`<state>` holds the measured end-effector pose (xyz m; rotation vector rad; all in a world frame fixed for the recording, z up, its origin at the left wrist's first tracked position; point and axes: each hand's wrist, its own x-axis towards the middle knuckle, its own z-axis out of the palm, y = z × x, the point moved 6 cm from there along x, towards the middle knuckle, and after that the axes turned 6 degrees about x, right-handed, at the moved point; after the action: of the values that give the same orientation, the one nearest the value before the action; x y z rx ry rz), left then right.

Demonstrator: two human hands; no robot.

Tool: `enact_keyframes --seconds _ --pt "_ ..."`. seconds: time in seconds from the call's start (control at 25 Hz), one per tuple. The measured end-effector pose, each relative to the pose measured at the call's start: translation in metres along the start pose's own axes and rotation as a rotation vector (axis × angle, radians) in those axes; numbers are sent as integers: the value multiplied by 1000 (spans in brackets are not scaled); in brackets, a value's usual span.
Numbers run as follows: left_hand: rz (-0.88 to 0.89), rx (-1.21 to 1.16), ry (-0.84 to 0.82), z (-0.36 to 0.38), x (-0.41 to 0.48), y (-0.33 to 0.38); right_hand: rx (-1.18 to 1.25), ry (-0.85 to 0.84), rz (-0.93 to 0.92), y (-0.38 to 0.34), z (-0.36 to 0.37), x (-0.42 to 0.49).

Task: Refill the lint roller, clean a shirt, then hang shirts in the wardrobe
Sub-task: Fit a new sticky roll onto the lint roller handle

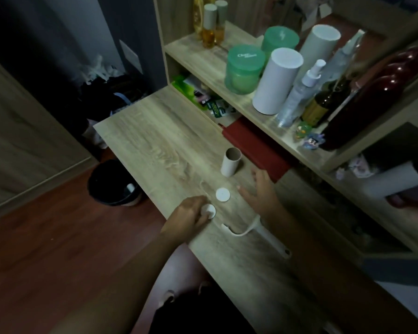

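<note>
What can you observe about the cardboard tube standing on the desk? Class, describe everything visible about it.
The cardboard tube is a short, hollow cylinder of plain grey-brown card, bare of any wrapping. It stands upright on one end on the wooden desk, its open top showing a dark, empty inside. It sits close to the red strip at the desk's back edge, beyond the white disc. Neither hand touches it; the right hand lies nearest, fingers spread flat on the desk.
</note>
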<state>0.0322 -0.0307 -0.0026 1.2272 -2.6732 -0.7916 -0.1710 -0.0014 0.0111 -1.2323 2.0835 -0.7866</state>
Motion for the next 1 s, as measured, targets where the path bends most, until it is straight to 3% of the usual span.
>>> enact_keyframes --seconds 0.2,0.36,0.56,0.64,0.8,1.0 --pt "65 118 -2 22 5 1 236 -8 -72 -14 7 35" --pt "50 112 49 17 10 7 228 -6 -113 -21 21 56" --pt "-179 -223 415 -43 20 2 239 -67 -253 -32 12 48" --pt "-192 -378 514 -67 29 8 214 -90 -349 -39 4 37" --pt "-23 -386 486 -78 42 37 177 -109 -411 -46 -6 29" --pt "-11 -472 480 -76 44 46 184 -122 -427 -53 -12 25"
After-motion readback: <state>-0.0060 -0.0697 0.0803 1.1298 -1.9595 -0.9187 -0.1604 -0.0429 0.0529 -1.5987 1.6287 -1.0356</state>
